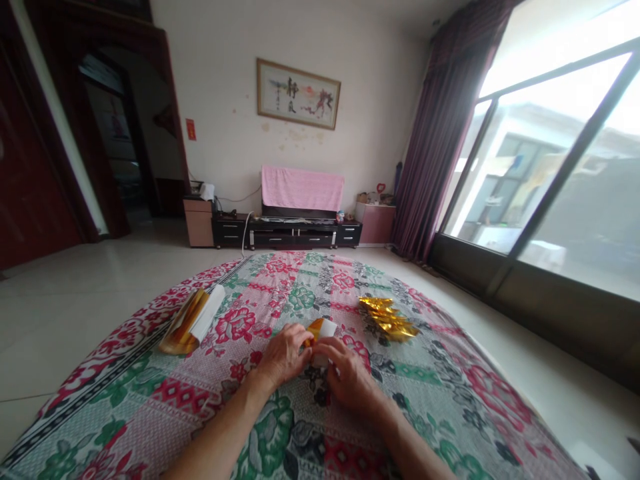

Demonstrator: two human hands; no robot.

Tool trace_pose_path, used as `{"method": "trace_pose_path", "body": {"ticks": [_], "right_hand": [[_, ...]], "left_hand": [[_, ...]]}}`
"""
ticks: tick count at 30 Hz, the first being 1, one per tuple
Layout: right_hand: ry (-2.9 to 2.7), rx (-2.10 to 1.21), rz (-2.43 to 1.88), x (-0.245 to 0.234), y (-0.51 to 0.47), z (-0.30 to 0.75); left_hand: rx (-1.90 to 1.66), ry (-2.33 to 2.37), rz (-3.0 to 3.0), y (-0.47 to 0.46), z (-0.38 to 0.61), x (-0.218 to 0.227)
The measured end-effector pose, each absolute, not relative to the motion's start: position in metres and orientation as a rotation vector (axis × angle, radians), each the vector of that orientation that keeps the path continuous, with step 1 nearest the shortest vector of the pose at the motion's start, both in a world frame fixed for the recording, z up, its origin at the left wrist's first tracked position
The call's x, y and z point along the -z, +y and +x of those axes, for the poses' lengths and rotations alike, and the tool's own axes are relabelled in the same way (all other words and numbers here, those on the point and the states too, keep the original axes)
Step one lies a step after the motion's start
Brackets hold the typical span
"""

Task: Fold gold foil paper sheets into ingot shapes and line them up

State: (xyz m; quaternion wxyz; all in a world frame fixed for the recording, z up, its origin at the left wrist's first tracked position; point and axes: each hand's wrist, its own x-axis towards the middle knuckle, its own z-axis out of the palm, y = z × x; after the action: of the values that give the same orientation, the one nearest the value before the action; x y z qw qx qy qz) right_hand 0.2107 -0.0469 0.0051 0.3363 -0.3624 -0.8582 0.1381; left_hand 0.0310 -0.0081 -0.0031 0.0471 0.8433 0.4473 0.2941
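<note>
Gold-and-white paper sits mid-cloth, pinched between my left hand and right hand, fingers closed on it. Folded gold pieces lie toward the floral cloth's right edge, a paper stack toward its left.

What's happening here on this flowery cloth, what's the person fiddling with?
A person has both hands on a small gold-and-white sheet of paper, pinching it between the left hand and the right hand on a floral cloth. To the left lies a stack of gold sheets; to the right sits a small pile of folded gold pieces.
</note>
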Motion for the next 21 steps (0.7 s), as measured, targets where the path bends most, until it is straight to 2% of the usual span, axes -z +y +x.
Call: {"method": "trace_pose_path", "body": {"ticks": [6, 11, 21], "right_hand": [[-2.322, -0.26, -1.044, -0.005, -0.042, 0.218], [-2.388, -0.024, -1.058, -0.015, -0.043, 0.22], [-2.326, -0.231, -1.056, -0.008, -0.046, 0.215]], "left_hand": [[-0.935, 1.39, 2.544, -0.007, 0.032, 0.006], [-0.981, 1.455, 2.513, -0.009, 0.034, 0.006], [-0.96, 1.355, 2.531, -0.007, 0.03, 0.008]]}}
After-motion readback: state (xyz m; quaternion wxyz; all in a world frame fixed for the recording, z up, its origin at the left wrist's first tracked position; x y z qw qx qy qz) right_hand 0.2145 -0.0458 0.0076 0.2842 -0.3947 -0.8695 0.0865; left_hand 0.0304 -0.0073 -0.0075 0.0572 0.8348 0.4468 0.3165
